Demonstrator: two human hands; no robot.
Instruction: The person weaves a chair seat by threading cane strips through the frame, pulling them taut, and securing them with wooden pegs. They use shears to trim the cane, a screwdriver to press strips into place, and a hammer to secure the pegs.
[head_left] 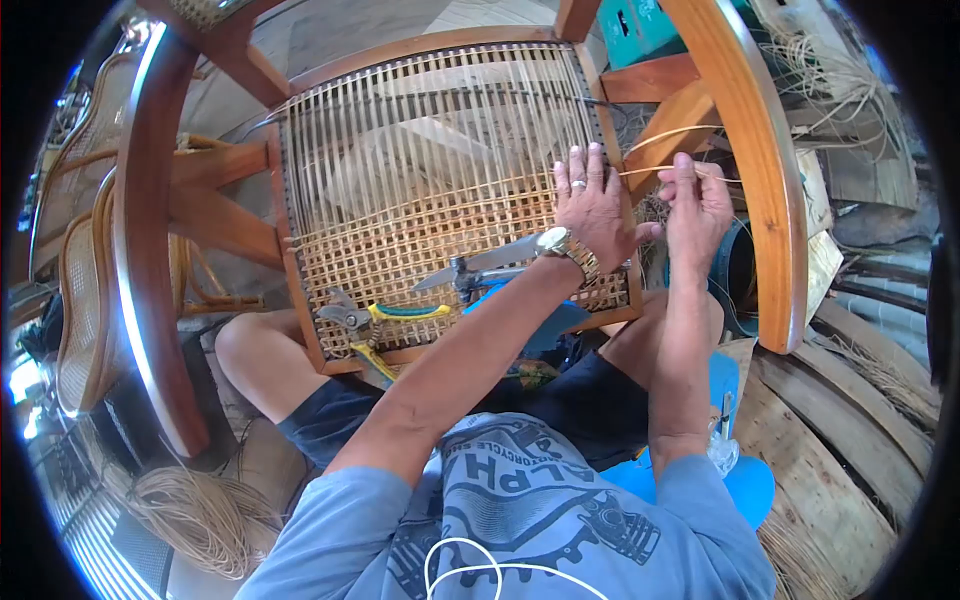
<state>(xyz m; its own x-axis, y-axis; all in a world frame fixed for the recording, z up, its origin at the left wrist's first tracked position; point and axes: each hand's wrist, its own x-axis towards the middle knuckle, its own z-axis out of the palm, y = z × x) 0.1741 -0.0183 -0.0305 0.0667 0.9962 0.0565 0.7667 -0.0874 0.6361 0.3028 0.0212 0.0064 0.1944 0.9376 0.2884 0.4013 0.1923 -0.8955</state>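
A wooden chair frame [287, 230] lies across my lap, holding a woven cane seat [385, 245]. Its near part is woven in a grid; farther off, mostly lengthwise strands show. My left hand [592, 205], with a ring and a watch, rests with fingers stretched out on the weave by the right rail. Just beyond that rail, my right hand [698, 210] pinches a thin cane strand [645, 172]. Pruning shears [410, 312] with yellow-green handles lie on the near weave. Beside them are a metal blade [505, 255] and a dark-headed tool, perhaps a hammer [463, 275], partly behind my left forearm.
Chair legs rise at the left [150, 220] and right [770, 190]. Cane-backed chairs [85, 270] stand at far left. A coil of cane [205, 515] lies at lower left. At right are loose fibres [830, 75], a dark round container [740, 275] and curved wooden boards [840, 400].
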